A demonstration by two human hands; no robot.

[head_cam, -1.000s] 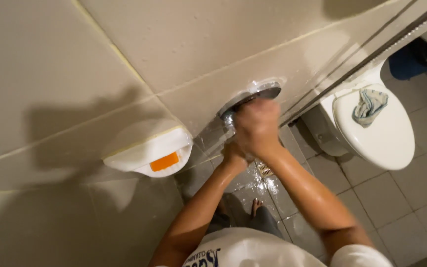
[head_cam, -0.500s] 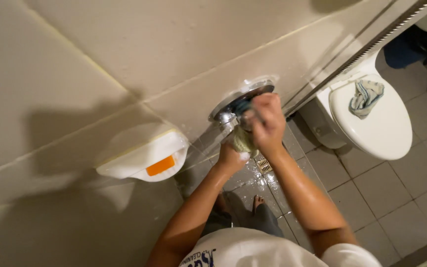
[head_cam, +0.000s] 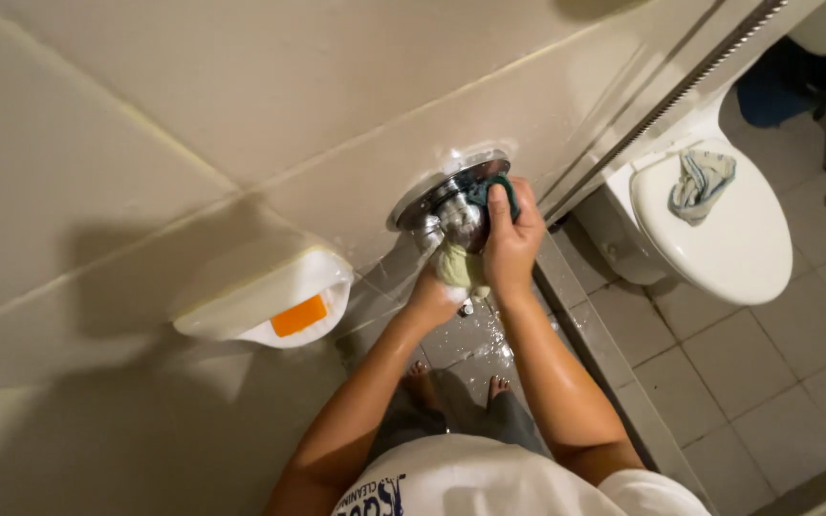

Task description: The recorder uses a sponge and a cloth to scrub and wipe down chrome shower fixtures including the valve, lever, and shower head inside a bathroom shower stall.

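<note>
The right hand [head_cam: 511, 239] covers most of the green pad [head_cam: 499, 191] it presses on the chrome fitting [head_cam: 446, 196], so only the pad's top edge shows. The left hand [head_cam: 435, 298] is largely hidden behind the pale cloth [head_cam: 459, 268] it grips; its fingers cannot be seen. The fitting's lower part is lost behind both hands and the cloth. The orange bar [head_cam: 299, 315] in the soap dish [head_cam: 270, 306] is half sunk behind the dish's rim. The toilet [head_cam: 719, 229] is hidden in part behind the wall edge, and its tank is cut off at the top edge. The dark blue thing [head_cam: 776, 91] beside it is too dim to identify. The shirt [head_cam: 489, 487] runs off the bottom edge.
</note>
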